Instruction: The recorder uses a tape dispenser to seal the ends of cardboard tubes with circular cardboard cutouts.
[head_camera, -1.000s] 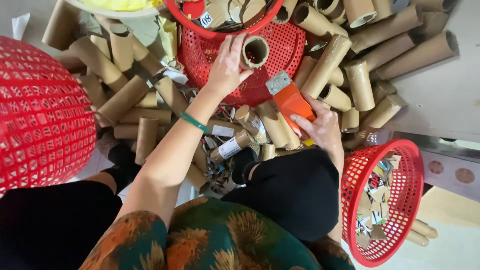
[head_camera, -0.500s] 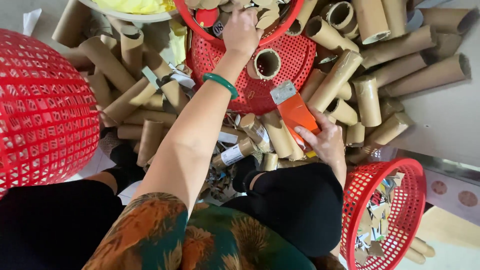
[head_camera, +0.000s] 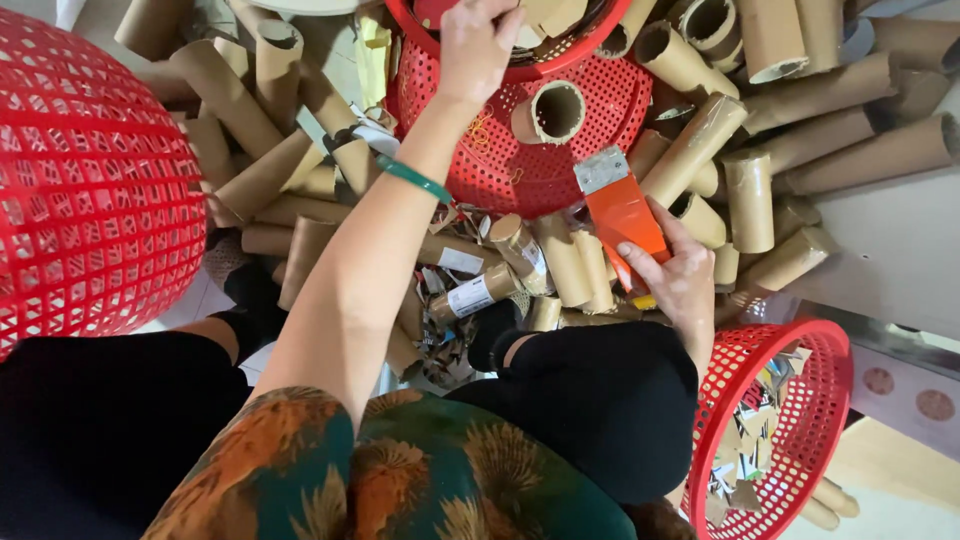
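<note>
Two hands are at work over a heap of cardboard tubes; we see our left hand (head_camera: 478, 45) stretched forward to the rim of the upper red basket (head_camera: 520, 170), its fingers curled down among the tubes and scraps there, though we cannot tell whether they have closed on anything, since the fingertips are hidden; a green bangle (head_camera: 412, 178) sits on that forearm; our right hand (head_camera: 680, 280) is clamped on the handle of an orange scraper (head_camera: 620, 205), thumb along its side, its grey metal blade pointing away from us toward a short tube (head_camera: 548, 112) lying on the basket's wall; we judge the tubes light, stiff and dry, easily crushed if squeezed across the open end, so best taken around the middle of the barrel; the scraper looks rigid, its blade sharp-edged, so the handle is the place to hold; a second red basket (head_camera: 800, 400) of paper scraps stands by our right knee, and a large red basket (head_camera: 90, 190) lies to the left.
</note>
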